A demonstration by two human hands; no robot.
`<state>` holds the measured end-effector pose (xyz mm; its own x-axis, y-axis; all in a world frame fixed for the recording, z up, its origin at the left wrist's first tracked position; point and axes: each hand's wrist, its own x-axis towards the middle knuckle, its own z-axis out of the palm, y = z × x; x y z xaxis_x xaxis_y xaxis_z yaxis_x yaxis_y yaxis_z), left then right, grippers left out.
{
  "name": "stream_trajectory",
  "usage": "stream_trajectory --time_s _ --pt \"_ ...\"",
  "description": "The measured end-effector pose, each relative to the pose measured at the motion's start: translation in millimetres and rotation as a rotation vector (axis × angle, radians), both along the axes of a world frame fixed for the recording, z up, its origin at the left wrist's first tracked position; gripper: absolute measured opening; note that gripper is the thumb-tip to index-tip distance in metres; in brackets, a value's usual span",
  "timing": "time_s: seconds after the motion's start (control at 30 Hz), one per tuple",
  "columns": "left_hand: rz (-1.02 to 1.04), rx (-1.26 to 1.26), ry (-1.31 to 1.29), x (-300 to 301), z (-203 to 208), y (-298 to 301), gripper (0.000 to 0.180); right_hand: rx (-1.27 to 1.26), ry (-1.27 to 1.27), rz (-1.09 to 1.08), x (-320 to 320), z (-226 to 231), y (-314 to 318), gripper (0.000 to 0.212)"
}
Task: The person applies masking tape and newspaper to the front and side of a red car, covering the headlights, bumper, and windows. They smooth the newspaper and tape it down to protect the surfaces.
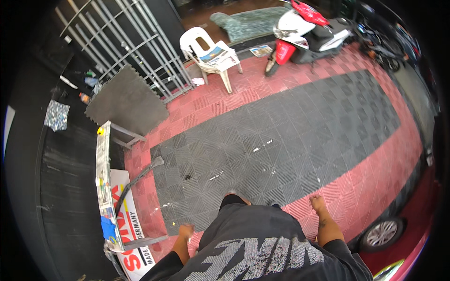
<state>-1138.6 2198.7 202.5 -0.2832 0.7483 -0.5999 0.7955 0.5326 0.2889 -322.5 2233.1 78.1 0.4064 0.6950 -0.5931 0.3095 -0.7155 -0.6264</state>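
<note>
My left hand (186, 231) hangs beside my body at the lower middle, its fingers loosely curled and nothing visible in them. To the right, my right hand (318, 203) is held out over the red border of the tiled floor (347, 182), fingers also curled in and holding nothing I can see. Neither hand touches anything. Nearest my left hand is a narrow workbench (104, 159) with a stained, paper-covered top and a blue cloth (108, 228) on it. A dark long-handled tool (136, 180) leans by the bench.
A white plastic chair (220, 58) with papers on it stands ahead. Beyond are a white and red scooter (304, 35) and a draped green cover (253, 23). A metal gate (126, 37) and grey foam mat (126, 100) are left; a red car's wheel (382, 234) is at right.
</note>
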Motion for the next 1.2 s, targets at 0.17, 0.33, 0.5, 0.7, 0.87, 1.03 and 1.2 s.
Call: stream_trajectory --time_s 0.17,0.33,0.5,0.7,0.87,1.03,1.2 --pt "-0.096 -0.127 0.117 11.3 -70.1 36.6 0.041 0.009 0.071 -0.029 -16.4 51.4 212.4 0.025" --pt "-0.371 -0.158 0.11 -46.9 -74.0 156.1 0.046 0.046 0.089 0.085 -88.3 74.9 367.3 0.026" --pt "0.656 -0.159 -0.262 -78.1 -47.9 373.4 0.031 0.046 0.102 0.332 -164.1 111.2 463.2 0.026" --pt "0.622 -0.07 -0.373 -74.4 16.5 679.6 0.027 -0.174 0.186 0.026 -165.7 44.5 510.9 0.035" --pt "0.566 0.208 -0.448 18.9 93.7 882.5 0.031 -0.557 0.125 0.162 -171.8 5.8 590.6 0.03" --pt "0.511 0.291 -0.59 45.1 111.0 1044.2 0.038 -0.275 -0.111 0.858 -172.8 -36.2 773.1 0.027" --pt "0.805 0.131 -1.072 89.0 182.0 1204.0 0.05 0.021 0.256 0.084 -214.3 12.7 998.8 0.026"
